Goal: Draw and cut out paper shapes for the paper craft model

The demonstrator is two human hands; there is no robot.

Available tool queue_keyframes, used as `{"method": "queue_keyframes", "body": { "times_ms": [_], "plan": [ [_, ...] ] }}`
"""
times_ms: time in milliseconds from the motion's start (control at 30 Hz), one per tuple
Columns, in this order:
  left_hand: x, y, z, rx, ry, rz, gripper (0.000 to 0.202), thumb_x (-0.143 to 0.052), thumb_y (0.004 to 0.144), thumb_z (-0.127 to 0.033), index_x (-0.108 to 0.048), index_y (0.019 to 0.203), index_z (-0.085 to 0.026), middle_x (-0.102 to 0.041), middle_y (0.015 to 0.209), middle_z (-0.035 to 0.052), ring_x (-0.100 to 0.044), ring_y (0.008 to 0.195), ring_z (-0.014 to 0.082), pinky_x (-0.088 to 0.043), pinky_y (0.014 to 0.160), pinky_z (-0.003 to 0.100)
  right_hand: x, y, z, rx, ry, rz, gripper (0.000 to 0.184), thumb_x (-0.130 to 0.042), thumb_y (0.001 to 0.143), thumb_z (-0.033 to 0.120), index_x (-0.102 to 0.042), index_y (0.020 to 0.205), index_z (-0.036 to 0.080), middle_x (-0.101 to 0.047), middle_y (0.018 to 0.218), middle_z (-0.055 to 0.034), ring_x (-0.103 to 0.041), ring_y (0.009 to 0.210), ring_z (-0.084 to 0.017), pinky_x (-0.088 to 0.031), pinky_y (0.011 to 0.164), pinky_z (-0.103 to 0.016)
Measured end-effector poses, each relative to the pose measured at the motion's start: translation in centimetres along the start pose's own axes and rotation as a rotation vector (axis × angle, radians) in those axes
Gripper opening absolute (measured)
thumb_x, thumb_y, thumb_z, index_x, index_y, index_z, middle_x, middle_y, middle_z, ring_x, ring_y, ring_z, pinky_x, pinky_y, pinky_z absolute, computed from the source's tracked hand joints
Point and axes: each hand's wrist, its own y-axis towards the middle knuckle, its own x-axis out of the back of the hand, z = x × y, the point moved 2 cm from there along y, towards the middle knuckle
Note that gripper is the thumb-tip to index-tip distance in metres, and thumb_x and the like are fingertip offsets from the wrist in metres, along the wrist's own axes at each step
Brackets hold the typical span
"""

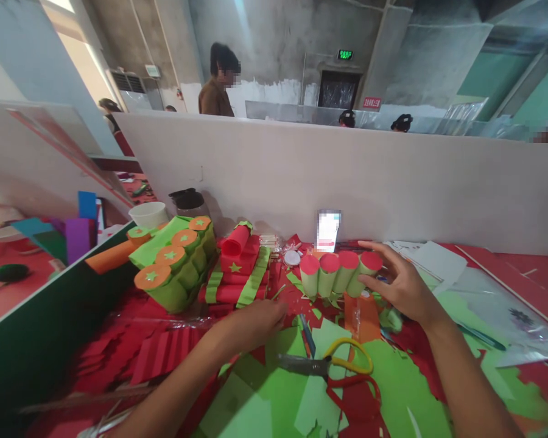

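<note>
Four is avoided here: several light green rolls (332, 281) with red round tops stand upright in a row. My right hand (399, 283) has its thumb and fingers around the rightmost roll (369, 267). To the left, my left hand (260, 322) is closed above the red and green scraps; a thin green sliver (278, 292) shows by its fingertips, but whether it is pinched cannot be made out. Scissors (322, 365) with one yellow and one red handle lie below on green sheets (278, 377). An orange piece (363, 317) lies below the rolls.
A red tank-like model (237, 267) with green strips stands left of centre. Beside it is a green model (176, 267) with orange star discs. A lit phone (327, 231) leans against the white partition (274, 170). Clear plastic bags (516, 316) lie right. A person (217, 91) stands beyond.
</note>
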Motion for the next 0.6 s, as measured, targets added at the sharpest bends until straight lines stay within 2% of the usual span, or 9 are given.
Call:
{"method": "queue_keyframes", "body": {
  "times_ms": [100,200,300,367,500,533,600],
  "plan": [
    [0.8,0.1,-0.3,-0.004,-0.026,-0.058,0.011,-0.046,0.089,-0.020,-0.054,0.082,-0.019,-0.059,0.073,0.0014,-0.050,0.062,0.0145,-0.029,0.053,0.024,-0.8,0.2,-0.3,-0.005,0.007,-0.008,0.051,-0.069,0.082,0.038,-0.054,0.131,0.032,-0.059,0.130,-0.0046,-0.063,0.104,-0.025,-0.056,0.083,-0.036],
    [1.7,-0.1,-1.3,-0.100,-0.105,-0.118,0.009,-0.050,0.088,-0.016,-0.057,0.084,-0.019,-0.063,0.082,0.0011,-0.055,0.071,0.0141,-0.035,0.058,0.022,-1.2,0.3,-0.8,-0.035,0.016,0.014,0.052,-0.069,0.082,0.038,-0.054,0.131,0.031,-0.062,0.123,-0.0052,-0.065,0.098,-0.024,-0.057,0.082,-0.037],
    [2.9,-0.7,-2.5,-0.217,-0.185,-0.218,0.010,-0.051,0.091,-0.017,-0.060,0.089,-0.020,-0.064,0.086,0.0004,-0.057,0.074,0.0122,-0.041,0.063,0.021,-1.2,0.2,-1.3,-0.047,0.030,0.020,0.053,-0.069,0.081,0.040,-0.054,0.131,0.030,-0.062,0.123,-0.0064,-0.063,0.105,-0.027,-0.057,0.084,-0.038],
    [3.8,-1.2,-3.0,-0.286,-0.211,-0.382,0.011,-0.050,0.093,-0.017,-0.061,0.094,-0.020,-0.065,0.090,0.0012,-0.059,0.078,0.0115,-0.045,0.068,0.021,-1.2,0.2,-1.3,-0.039,0.041,0.030,0.053,-0.070,0.080,0.040,-0.055,0.130,0.029,-0.061,0.125,-0.0069,-0.061,0.109,-0.028,-0.057,0.084,-0.038],
    [4.6,-1.9,-2.9,-0.373,-0.112,-0.827,0.016,-0.052,0.092,-0.010,-0.063,0.099,-0.019,-0.065,0.096,0.0034,-0.060,0.090,0.0120,-0.048,0.080,0.023,-1.4,0.0,-1.1,-0.019,0.071,0.095,0.052,-0.071,0.079,0.040,-0.056,0.128,0.029,-0.060,0.130,-0.0066,-0.060,0.113,-0.028,-0.057,0.086,-0.036],
    [4.5,-2.0,-2.8,-0.389,-0.058,-0.899,0.018,-0.053,0.091,-0.008,-0.064,0.100,-0.019,-0.065,0.097,0.0039,-0.060,0.091,0.0123,-0.048,0.081,0.024,-1.5,-0.1,-1.0,-0.017,0.078,0.110,0.052,-0.072,0.079,0.040,-0.056,0.128,0.030,-0.060,0.129,-0.0066,-0.059,0.114,-0.028,-0.056,0.087,-0.036],
    [4.2,-1.9,-2.6,-0.421,0.052,-0.960,0.021,-0.054,0.090,-0.006,-0.065,0.103,-0.020,-0.065,0.099,0.0045,-0.061,0.092,0.0131,-0.049,0.082,0.025,-1.7,-0.2,-1.0,-0.019,0.089,0.128,0.053,-0.072,0.079,0.040,-0.056,0.128,0.029,-0.061,0.127,-0.0065,-0.059,0.114,-0.028,-0.055,0.090,-0.037]
  ]
}}
